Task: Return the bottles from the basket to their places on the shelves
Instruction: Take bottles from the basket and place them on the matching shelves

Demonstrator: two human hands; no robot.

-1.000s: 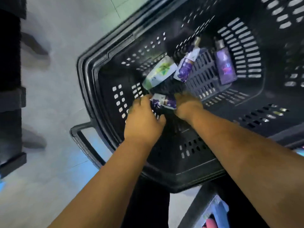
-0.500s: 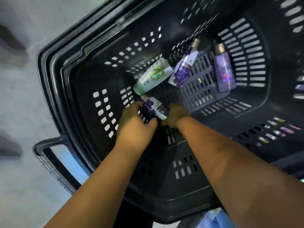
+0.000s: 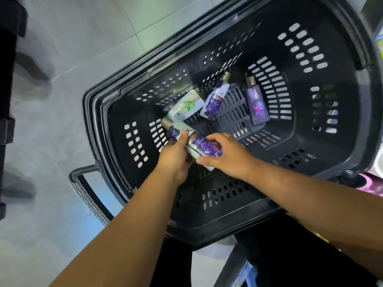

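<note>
Down inside the basket (image 3: 207,220), left hand (image 3: 174,160) and right hand (image 3: 230,156) both grip one purple-flowered bottle (image 3: 199,145); beyond their fingers lie a green bottle (image 3: 186,106) and two purple bottles (image 3: 215,101) (image 3: 257,104).

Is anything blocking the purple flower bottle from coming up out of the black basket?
Nothing visible. Both hands, left and right, hold the purple flower bottle in the open-topped black plastic basket; nothing covers it.
</note>
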